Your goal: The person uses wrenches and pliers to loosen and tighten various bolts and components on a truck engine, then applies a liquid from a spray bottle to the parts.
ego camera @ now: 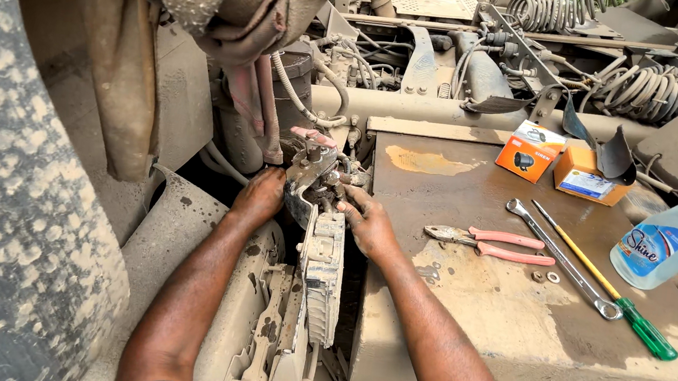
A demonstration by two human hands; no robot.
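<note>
Hands both on the grimy valve block [316,181], which sits left of the dusty metal box [512,324]: my left hand [259,196] cups its side, my right hand [368,222] curls fingers against its fittings. Risk: greasy grip slipping; loose washers [545,277] on that box rolling off if jolted

Both bare forearms reach in from the near edge and angle toward each other, grimy with grease. Left hand [259,196] is curled, knuckles up, fingers tucked down. Right hand [369,223] sits just right of it, fingers bent leftward.
</note>
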